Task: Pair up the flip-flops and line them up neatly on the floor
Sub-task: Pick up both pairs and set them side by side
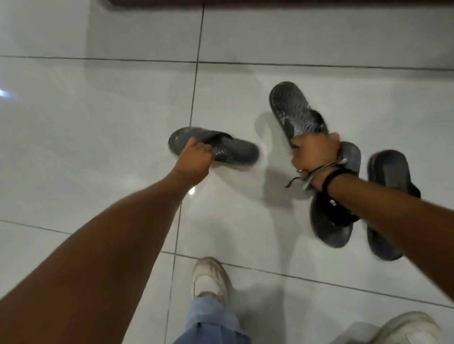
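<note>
Several dark grey flip-flops show in the head view. My left hand [196, 157] grips one flip-flop [228, 149] by its toe end, holding it sideways just above the white tiles. My right hand [313, 154] is closed on the lower end of a second flip-flop [293, 110], which points up and away, sole pattern showing. Below my right wrist lie two more: one flip-flop [331, 221] with a black strap, partly hidden by my forearm, and to its right another flip-flop [388, 176].
Glossy white floor tiles [98, 122] with dark grout lines fill the view. My own white sneakers stand at the bottom, one [211, 277] in the middle and one [403, 329] at the right corner. A dark edge [270, 2] runs along the top.
</note>
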{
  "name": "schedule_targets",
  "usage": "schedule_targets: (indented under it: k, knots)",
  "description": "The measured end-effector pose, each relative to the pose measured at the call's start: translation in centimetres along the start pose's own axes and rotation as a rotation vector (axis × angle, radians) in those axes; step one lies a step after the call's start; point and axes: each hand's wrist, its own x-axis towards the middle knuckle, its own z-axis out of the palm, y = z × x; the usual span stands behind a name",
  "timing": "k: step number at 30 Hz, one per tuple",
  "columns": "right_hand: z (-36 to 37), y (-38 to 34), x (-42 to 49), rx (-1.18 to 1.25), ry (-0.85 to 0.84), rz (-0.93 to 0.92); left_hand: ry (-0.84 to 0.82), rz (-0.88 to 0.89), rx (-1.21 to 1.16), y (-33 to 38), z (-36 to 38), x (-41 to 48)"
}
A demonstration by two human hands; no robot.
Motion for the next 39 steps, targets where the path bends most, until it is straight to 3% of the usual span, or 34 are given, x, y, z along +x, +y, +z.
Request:
schedule_targets:
  k: [2,5,8,13,16,23,26,30,35,39]
  knots:
    - [2.3,-2.1,-0.4,0.127,-0.051,0.066,-0.015,-0.226,-0.175,0.5,-0.4,0.5]
    - [5.9,-4.5,-0.3,-0.057,0.01,0.226,-0.042,-0.421,-0.462,1.6,-0.2,1.3]
    - [9.1,-6.4,0.0,0.026,-0.062,0.263,-0.085,-0.513,-0.73,2.8,0.3,1.7]
    - [12.8,-7.6,0.5,0.161,-0.042,0.241,-0.086,-0.536,-0.912,4.3,1.2,1.4]
    - [13.3,-7.1,0.5,0.194,-0.063,0.144,-0.09,-0.55,-0.926,4.6,1.2,1.2]
    - [11.0,-3.1,-3.1,0.264,0.088,-0.024,-0.113,-0.609,-0.836,6.0,-0.4,0.6]
    - [9.7,1.1,-4.4,0.122,0.056,0.01,-0.166,-0.549,-0.654,7.5,-1.4,0.7]
    - [8.8,5.9,-3.7,-0.117,-0.154,0.065,-0.19,-0.541,-0.486,9.1,-1.3,1.2]
    - [8.9,6.4,0.0,-0.323,-0.139,-0.009,-0.163,-0.543,-0.399,10.0,-0.1,1.6]
    - [10.0,5.2,1.8,-0.43,-0.099,0.006,-0.08,-0.577,-0.477,10.1,1.3,2.1]
